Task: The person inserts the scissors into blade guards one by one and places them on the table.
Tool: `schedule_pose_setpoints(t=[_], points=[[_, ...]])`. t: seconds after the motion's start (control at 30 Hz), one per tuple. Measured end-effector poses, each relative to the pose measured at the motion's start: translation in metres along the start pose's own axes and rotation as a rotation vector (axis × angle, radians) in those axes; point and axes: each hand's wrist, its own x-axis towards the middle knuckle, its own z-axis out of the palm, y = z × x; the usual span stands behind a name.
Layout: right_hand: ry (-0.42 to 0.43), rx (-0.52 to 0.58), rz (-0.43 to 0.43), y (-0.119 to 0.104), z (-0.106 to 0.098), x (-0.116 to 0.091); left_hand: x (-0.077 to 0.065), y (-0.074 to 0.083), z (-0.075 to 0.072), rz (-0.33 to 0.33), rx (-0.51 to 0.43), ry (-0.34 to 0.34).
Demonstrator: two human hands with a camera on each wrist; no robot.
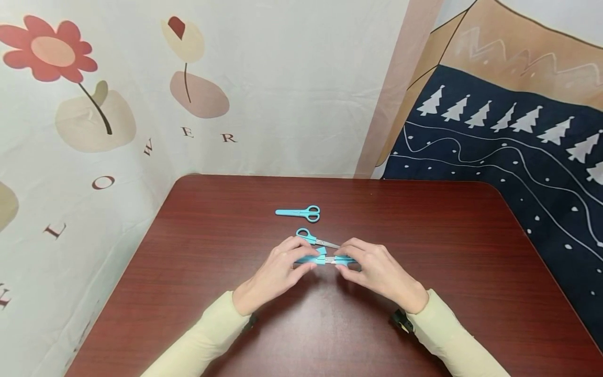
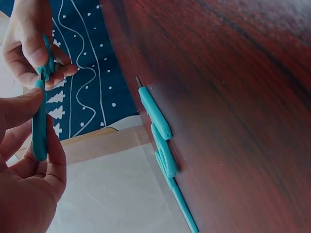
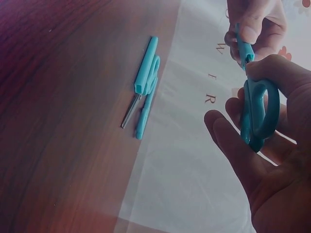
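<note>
Over the table, my left hand pinches a light-blue blade cover between thumb and fingers. My right hand grips the blue handles of a pair of scissors. The scissors' tip end is inside the cover's mouth, and a short stretch of metal blade shows between the hands. Just beyond them on the table lies a second pair of scissors with bare blades. A loose blue cover lies beside that pair, partly hidden by my left fingers in the head view.
A third pair of blue scissors, its blades covered, lies farther back on the dark red-brown table. Behind the table hang a pale flower-print cloth and a navy cloth with white trees.
</note>
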Motion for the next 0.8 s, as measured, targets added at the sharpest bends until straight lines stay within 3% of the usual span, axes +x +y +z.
schedule_pose_setpoints(t=[0.3, 0.8], points=[[0.001, 0.004, 0.000, 0.0002, 0.0020, -0.0006, 0.0010, 0.0004, 0.0015, 0.001, 0.018, 0.002], [0.012, 0.044, -0.003, 0.0011, 0.0049, -0.0012, 0.0013, -0.0013, 0.0046, 0.017, -0.041, 0.008]])
